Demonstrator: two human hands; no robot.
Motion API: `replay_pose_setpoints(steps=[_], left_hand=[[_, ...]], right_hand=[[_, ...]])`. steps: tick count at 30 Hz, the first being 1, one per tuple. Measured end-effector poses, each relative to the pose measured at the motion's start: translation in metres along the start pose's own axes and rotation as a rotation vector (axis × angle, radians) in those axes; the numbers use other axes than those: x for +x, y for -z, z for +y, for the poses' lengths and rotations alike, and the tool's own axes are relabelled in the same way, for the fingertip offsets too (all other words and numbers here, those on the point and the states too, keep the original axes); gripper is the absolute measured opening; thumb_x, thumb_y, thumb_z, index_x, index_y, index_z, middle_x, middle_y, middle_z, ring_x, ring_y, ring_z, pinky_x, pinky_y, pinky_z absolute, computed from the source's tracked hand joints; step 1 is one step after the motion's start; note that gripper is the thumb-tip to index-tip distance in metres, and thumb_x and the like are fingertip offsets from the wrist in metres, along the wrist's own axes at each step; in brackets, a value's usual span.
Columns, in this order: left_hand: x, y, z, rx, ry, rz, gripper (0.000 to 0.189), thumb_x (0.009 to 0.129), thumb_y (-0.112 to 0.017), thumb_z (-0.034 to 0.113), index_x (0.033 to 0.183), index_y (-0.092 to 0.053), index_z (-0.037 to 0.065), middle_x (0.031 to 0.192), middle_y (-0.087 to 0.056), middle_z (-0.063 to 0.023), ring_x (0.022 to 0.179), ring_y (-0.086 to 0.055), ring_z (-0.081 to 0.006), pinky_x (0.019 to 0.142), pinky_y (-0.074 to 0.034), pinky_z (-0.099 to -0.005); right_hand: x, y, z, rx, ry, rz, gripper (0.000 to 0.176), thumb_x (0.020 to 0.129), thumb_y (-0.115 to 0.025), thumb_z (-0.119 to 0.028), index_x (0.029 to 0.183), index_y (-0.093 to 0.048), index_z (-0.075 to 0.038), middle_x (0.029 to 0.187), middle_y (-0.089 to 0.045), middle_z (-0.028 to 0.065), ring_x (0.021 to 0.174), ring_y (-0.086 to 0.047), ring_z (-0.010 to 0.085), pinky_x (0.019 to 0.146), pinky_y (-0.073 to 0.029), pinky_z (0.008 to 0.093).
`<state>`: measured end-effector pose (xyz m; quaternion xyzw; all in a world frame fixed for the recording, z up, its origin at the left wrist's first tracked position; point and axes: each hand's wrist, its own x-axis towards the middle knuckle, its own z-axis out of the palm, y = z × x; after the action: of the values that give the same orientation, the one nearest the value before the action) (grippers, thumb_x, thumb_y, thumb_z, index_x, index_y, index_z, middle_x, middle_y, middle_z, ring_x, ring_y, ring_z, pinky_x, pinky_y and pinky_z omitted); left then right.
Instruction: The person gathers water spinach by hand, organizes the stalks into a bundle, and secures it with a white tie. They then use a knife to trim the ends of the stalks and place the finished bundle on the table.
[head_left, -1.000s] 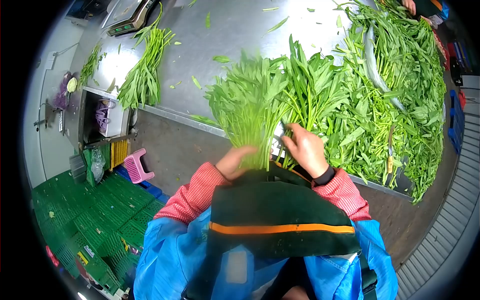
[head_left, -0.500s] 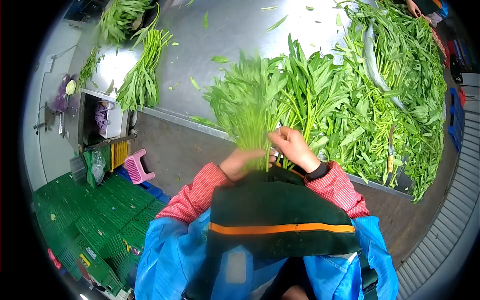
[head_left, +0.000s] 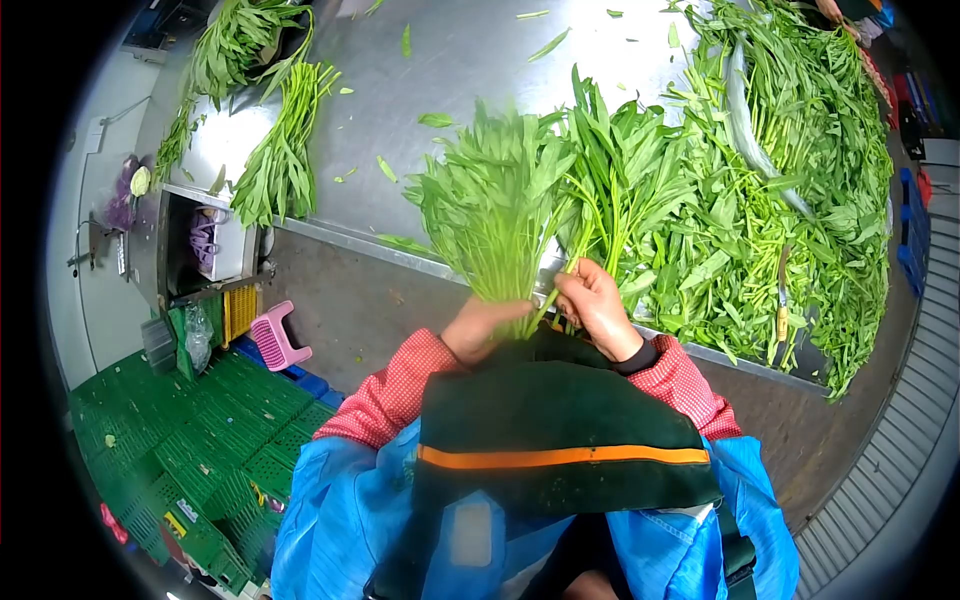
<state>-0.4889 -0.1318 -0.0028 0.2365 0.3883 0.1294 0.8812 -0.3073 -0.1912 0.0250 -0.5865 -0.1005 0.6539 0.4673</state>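
My left hand (head_left: 478,325) grips the stem end of a fanned bunch of leafy greens (head_left: 495,205), held upright at the front edge of the steel table (head_left: 450,60). My right hand (head_left: 593,303) pinches a few green stalks (head_left: 600,190) and presses them against the right side of that bunch. Both hands sit just above my dark apron with its orange stripe (head_left: 560,455).
A large heap of loose greens (head_left: 780,190) covers the table's right side, with a knife (head_left: 781,300) lying in it. Two smaller bundles (head_left: 280,150) lie at the far left. Green crates (head_left: 190,440) and a pink stool (head_left: 275,335) stand on the floor left. Another person's hand (head_left: 826,10) shows top right.
My right hand has drawn in from the heap toward the bunch, carrying stalks to it. A further bundle has appeared on the scale at the far left.
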Motion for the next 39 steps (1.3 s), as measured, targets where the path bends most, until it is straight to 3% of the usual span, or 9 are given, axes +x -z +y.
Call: replay_pose_setpoints(steps=[9,15,22,25,30,34,37,38,39], left_hand=[[-0.001,-0.013,0.007,0.060,0.109,0.010,0.037,0.084,-0.065,0.002,0.119,-0.054,0.003,0.099,-0.064,-0.0085,0.083,-0.064,-0.0191,0.071,-0.053,-0.0302],[0.002,-0.013,0.003,0.112,0.065,0.037,0.032,0.083,-0.065,0.001,0.114,-0.055,0.002,0.093,-0.064,-0.0072,0.079,-0.063,-0.0167,0.067,-0.052,-0.0291],[0.002,-0.013,0.005,0.097,0.056,0.027,0.027,0.083,-0.064,0.002,0.109,-0.057,0.002,0.089,-0.064,-0.0070,0.076,-0.062,-0.0163,0.067,-0.051,-0.0282],[0.001,-0.015,0.008,0.042,0.065,0.002,0.025,0.083,-0.064,0.003,0.107,-0.058,0.002,0.088,-0.064,-0.0071,0.076,-0.063,-0.0167,0.067,-0.051,-0.0282],[0.000,-0.017,0.009,0.003,0.063,-0.004,0.025,0.084,-0.065,0.005,0.108,-0.058,0.003,0.088,-0.064,-0.0067,0.076,-0.063,-0.0160,0.066,-0.052,-0.0278],[0.001,-0.013,0.006,0.028,0.069,-0.003,0.026,0.085,-0.067,0.008,0.109,-0.058,0.004,0.088,-0.064,-0.0056,0.076,-0.062,-0.0152,0.065,-0.051,-0.0272],[0.002,-0.018,0.009,0.045,0.023,-0.029,0.025,0.085,-0.068,0.009,0.107,-0.058,0.004,0.087,-0.064,-0.0052,0.075,-0.062,-0.0148,0.064,-0.051,-0.0267],[0.002,-0.018,0.009,0.047,0.056,-0.020,0.025,0.085,-0.068,0.009,0.107,-0.058,0.004,0.087,-0.064,-0.0051,0.074,-0.062,-0.0146,0.064,-0.051,-0.0266],[0.002,-0.018,0.010,0.050,0.088,-0.012,0.024,0.085,-0.068,0.009,0.106,-0.059,0.004,0.087,-0.064,-0.0051,0.074,-0.062,-0.0144,0.064,-0.051,-0.0266]], right_hand=[[0.003,0.012,0.009,0.067,-0.002,-0.065,0.014,0.094,-0.054,-0.015,0.084,-0.052,-0.006,0.055,-0.049,-0.0005,0.043,-0.040,0.0063,0.040,-0.031,0.0207],[0.040,0.024,0.021,-0.360,0.232,0.069,0.025,0.093,-0.061,-0.021,0.075,-0.049,-0.008,0.055,-0.048,-0.0029,0.044,-0.041,0.0047,0.041,-0.031,0.0202],[0.017,0.028,-0.006,0.309,-0.066,-0.224,0.017,0.096,-0.051,-0.017,0.100,-0.059,-0.002,0.061,-0.050,-0.0015,0.047,-0.042,0.0065,0.043,-0.034,0.0199],[0.018,0.029,-0.005,0.378,-0.042,-0.275,0.021,0.097,-0.050,-0.016,0.108,-0.058,-0.001,0.064,-0.052,0.0002,0.050,-0.044,0.0068,0.045,-0.037,0.0206],[0.019,0.022,-0.009,0.120,-0.001,-0.091,0.021,0.094,-0.058,-0.013,0.078,-0.047,-0.007,0.058,-0.052,-0.0004,0.042,-0.043,0.0077,0.041,-0.035,0.0182],[0.016,0.019,0.009,-0.630,0.512,0.138,0.021,0.089,-0.064,-0.016,0.077,-0.052,-0.003,0.055,-0.053,0.0034,0.045,-0.049,0.0131,0.044,-0.038,0.0267],[-0.010,0.011,-0.012,-1.037,0.820,-0.126,0.016,0.084,-0.065,-0.014,0.080,-0.055,-0.002,0.057,-0.050,0.0125,0.051,-0.055,0.0188,0.050,-0.043,0.0313],[-0.018,0.007,-0.019,-0.863,0.770,-0.301,0.014,0.085,-0.064,-0.014,0.078,-0.056,-0.004,0.059,-0.053,0.0089,0.051,-0.054,0.0172,0.052,-0.044,0.0291],[-0.019,0.009,-0.023,-0.660,0.762,-0.201,0.013,0.086,-0.063,-0.015,0.080,-0.057,-0.006,0.060,-0.053,0.0065,0.050,-0.052,0.0156,0.051,-0.043,0.0277]])
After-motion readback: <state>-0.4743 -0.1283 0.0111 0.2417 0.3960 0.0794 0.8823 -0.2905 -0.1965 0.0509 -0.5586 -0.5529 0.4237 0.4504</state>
